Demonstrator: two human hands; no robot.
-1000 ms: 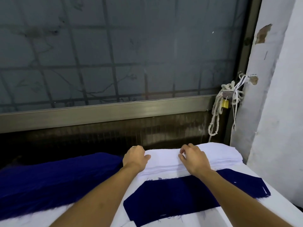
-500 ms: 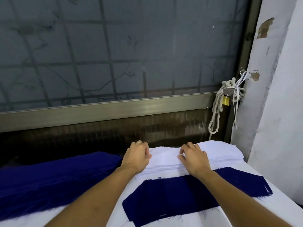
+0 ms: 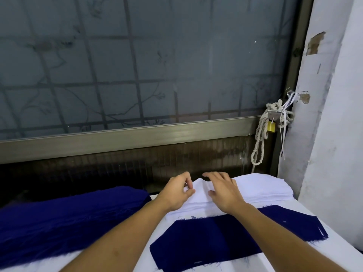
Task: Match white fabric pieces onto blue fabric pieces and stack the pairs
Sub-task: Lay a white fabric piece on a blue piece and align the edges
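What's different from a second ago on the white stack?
The right hand slid left toward the left hand and spread its fingers on the white stack. The left hand now pinches the top white piece, its corner lifted. The blue piece and blue stack stayed put.

Window frame (image 3: 137, 138) and wall (image 3: 334, 154) closely hem the white stack (image 3: 261, 187).

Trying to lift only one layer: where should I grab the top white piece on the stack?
Pinch the top white piece at its left end, from the left, as the left hand does: that end peaks off the white stack, while the right hand lies flat, likely holding the rest down.
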